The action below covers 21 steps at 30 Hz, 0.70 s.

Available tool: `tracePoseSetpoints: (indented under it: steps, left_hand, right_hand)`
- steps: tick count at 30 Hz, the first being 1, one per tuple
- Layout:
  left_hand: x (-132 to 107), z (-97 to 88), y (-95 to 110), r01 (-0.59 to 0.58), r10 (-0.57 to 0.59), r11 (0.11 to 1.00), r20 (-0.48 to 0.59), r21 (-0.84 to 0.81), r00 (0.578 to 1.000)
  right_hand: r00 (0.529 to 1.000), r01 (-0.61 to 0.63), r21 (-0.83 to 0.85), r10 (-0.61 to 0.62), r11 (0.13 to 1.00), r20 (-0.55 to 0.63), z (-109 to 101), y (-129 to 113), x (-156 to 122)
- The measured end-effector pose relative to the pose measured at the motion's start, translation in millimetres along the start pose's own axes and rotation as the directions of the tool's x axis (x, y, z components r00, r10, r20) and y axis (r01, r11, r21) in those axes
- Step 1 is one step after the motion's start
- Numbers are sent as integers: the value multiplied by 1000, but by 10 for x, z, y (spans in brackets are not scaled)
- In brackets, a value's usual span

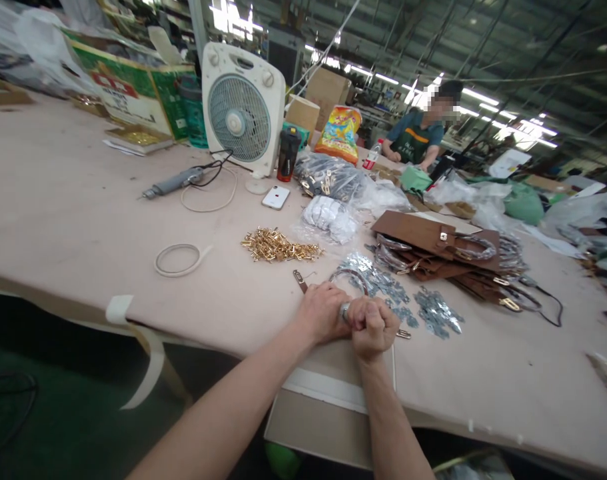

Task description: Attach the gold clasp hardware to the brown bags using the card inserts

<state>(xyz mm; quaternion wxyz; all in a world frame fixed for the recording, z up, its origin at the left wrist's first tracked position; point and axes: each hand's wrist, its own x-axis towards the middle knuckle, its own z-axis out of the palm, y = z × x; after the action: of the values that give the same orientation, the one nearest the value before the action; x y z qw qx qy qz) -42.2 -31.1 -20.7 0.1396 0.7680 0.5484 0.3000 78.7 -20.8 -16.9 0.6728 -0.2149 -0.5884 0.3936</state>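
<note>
Both my hands rest together on the pinkish table (58,200) near its front edge. My left hand (322,312) is closed, with a ring on one finger, and presses against my right hand (374,327), a fist. What they pinch between them is hidden. A small gold metal piece (404,333) pokes out beside my right fist. A brown strap with a buckle (300,281) lies just behind my left hand. Silvery plastic-wrapped parts (436,312) are scattered to the right, and a heap of gold metal fittings (278,245) lies behind.
Brown leather pieces with gold hardware (436,243) are stacked at right. A white box fan (242,107), dark bottle (288,155), white phone (276,197), grey power tool (172,182), tape ring (178,259) and cardboard boxes (133,93) stand behind. Another person (417,137) works at the far end.
</note>
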Motion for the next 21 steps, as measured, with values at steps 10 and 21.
tracePoseSetpoints:
  steps: [10,21]
  left_hand:
    - [1,25,-34,25,-25,1000,-10,-14,1000]
    - [-67,61,-38,-5,9,999,-112,41,994]
  right_hand:
    - [999,-34,-323,36,946,-1,64,166,81]
    - [978,-176,57,181,983,-101,7,-97,459]
